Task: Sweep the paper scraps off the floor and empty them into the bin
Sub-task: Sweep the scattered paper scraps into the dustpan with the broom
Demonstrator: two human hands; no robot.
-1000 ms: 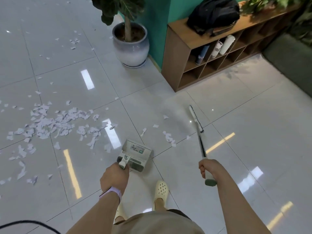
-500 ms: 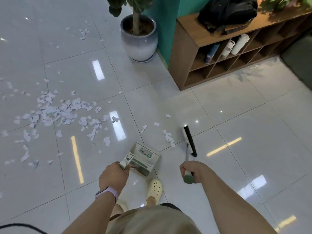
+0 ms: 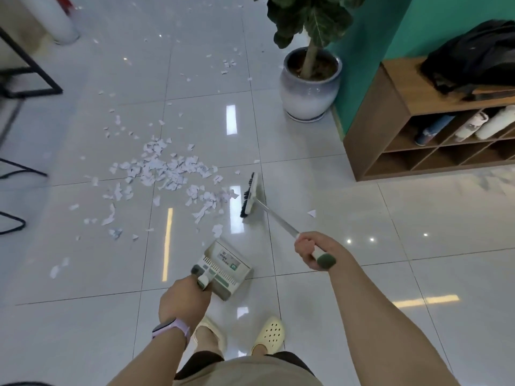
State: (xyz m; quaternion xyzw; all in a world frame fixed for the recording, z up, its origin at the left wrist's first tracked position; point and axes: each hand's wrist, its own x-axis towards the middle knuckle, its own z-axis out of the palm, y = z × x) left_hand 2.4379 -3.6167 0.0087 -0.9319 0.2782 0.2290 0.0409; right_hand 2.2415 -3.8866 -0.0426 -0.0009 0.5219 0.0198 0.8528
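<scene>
open tile around the paper scraps [image 3: 167, 174] | potted plant [image 3: 309, 87] beyond them to the right | wooden cubby shelf [image 3: 390, 129] farther right | black metal frame [image 3: 25, 87] on their left

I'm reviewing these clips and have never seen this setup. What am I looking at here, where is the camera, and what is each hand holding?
No machine: a person wears one wide-angle camera on the head, looking down at their own arms and feet. The left hand grips the handle of a dustpan resting on the tiled floor. The right hand grips a broom, its bristles down beside a pile of paper scraps. More scraps lie scattered farther off. A potted plant and a wooden shelf stand behind.
</scene>
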